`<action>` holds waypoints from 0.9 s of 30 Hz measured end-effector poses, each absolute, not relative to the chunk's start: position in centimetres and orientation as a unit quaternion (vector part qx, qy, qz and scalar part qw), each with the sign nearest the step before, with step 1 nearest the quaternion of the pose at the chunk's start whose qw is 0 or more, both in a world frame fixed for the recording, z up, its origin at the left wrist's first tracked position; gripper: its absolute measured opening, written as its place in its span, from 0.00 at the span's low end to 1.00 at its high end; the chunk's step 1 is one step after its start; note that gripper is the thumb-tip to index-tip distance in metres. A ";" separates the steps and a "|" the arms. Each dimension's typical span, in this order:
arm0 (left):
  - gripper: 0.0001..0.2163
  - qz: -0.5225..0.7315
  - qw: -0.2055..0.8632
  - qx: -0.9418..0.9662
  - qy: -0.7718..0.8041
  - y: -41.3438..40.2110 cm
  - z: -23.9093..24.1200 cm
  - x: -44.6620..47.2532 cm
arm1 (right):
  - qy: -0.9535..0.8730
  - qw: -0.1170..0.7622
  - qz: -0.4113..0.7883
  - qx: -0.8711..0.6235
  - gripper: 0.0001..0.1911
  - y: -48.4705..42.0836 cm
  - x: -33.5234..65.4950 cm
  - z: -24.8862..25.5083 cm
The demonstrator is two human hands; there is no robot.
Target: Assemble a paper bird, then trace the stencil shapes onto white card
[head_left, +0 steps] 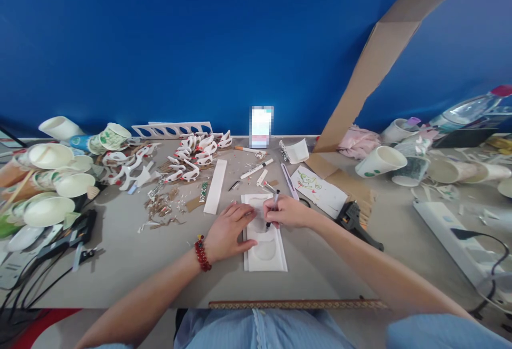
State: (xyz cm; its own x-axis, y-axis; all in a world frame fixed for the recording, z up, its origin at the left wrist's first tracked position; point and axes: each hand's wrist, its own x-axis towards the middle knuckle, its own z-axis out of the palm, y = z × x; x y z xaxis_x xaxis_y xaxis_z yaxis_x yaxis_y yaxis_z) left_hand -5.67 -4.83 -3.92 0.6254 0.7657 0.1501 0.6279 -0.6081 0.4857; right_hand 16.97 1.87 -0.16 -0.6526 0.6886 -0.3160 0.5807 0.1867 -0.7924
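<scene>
A white foam strip [266,253] with round hollows lies on the grey table [132,263] in front of me. My left hand [229,230], a red bead bracelet on its wrist, lies flat on the strip's left edge with fingers stretched out. My right hand [288,212] is closed around a dark marker pen [272,211] whose tip touches the strip near its upper part.
Paper cups [52,178] pile up at the left, more cups [380,161] at the right. White cut-out shapes [196,157], a white strip [216,186], pens [256,169], a drawing sheet [320,189], a glue gun [356,220], a power strip [452,231], a phone [261,126] and leaning cardboard [372,66] surround me.
</scene>
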 end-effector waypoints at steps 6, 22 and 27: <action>0.27 0.181 0.196 0.878 0.397 -4.8 -3.6 -5.6 | -0.810 0.017 0.422 -0.407 0.09 2.7 16.4 1.9; 0.27 0.168 0.190 0.879 0.404 -5.0 -3.9 -5.5 | -0.883 0.053 0.250 -0.393 0.12 2.7 15.2 1.9; 0.28 0.173 0.183 0.880 0.402 -5.0 -4.3 -5.7 | -0.873 0.071 0.241 -0.419 0.08 2.0 15.4 2.1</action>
